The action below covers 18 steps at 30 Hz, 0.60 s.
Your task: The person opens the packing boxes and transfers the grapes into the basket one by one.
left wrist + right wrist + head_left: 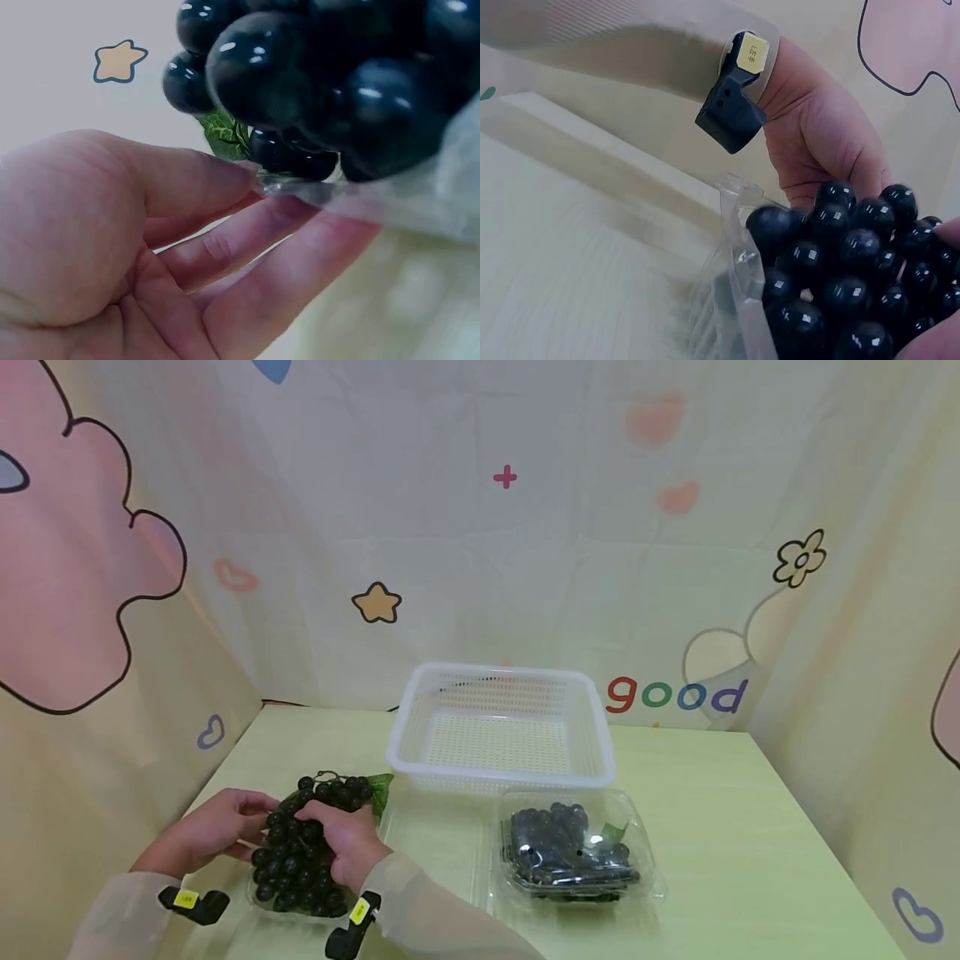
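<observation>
A bunch of dark grapes (294, 860) with a green leaf (381, 793) sits in a clear plastic box (742, 277) at the front left of the table. My left hand (217, 831) pinches the rim of this box between thumb and fingers, seen closely in the left wrist view (187, 232). From the other side, my right hand (348, 839) holds the bunch, with thumb and finger on the grapes. Some of its fingers are hidden. In the right wrist view the grapes (847, 292) rise above the box's edge.
A second clear box (637, 860) holding dark grapes stands to the right, its lid over them. Flat clear plastic (438, 843) lies between the boxes. Behind is a white perforated basket (502, 777). A printed curtain (450, 527) hangs around the table (750, 860).
</observation>
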Available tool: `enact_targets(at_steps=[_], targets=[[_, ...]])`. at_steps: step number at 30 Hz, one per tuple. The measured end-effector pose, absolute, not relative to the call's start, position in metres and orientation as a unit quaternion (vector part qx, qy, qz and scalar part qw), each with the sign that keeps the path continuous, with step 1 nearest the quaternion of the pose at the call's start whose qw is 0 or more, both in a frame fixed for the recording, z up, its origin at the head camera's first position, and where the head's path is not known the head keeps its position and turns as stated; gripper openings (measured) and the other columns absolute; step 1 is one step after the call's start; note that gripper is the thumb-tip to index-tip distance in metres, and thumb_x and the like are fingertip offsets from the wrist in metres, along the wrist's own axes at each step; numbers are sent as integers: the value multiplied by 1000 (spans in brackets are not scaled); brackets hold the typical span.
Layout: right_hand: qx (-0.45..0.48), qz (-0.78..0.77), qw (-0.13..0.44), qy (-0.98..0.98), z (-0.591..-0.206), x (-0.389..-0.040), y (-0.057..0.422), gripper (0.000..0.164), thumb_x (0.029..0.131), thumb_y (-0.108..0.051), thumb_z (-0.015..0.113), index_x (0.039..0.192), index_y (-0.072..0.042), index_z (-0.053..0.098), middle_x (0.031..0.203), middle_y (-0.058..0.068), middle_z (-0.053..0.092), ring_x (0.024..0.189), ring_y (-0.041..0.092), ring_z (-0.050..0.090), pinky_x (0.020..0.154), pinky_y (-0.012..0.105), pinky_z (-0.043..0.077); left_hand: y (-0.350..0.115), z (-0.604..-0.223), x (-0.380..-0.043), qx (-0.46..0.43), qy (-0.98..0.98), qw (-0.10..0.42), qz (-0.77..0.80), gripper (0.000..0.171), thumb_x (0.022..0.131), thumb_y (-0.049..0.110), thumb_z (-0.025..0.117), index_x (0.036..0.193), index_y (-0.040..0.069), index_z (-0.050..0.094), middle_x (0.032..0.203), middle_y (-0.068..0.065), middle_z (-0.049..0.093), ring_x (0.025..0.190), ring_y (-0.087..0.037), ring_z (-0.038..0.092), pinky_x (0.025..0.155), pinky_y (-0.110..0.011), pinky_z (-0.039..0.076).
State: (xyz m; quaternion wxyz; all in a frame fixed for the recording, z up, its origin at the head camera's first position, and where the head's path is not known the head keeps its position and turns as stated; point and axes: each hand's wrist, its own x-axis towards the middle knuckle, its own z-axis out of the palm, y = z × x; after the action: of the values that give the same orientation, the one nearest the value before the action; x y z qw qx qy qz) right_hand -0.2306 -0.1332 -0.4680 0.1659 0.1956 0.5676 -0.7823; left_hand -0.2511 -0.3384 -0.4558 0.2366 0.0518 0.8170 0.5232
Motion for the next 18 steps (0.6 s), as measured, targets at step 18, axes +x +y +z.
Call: enact_targets(at_steps=[18], targets=[[139,-861,199,446,-468,-240,-130,76,71,-12,77,138,-24,44,128,17,58,109,37,63,92,68,53,-334,-450,-250,41,823,229,519,30,104,7,50,125,-12,60,110,-11,74,89,-23,74,72,-41,65]])
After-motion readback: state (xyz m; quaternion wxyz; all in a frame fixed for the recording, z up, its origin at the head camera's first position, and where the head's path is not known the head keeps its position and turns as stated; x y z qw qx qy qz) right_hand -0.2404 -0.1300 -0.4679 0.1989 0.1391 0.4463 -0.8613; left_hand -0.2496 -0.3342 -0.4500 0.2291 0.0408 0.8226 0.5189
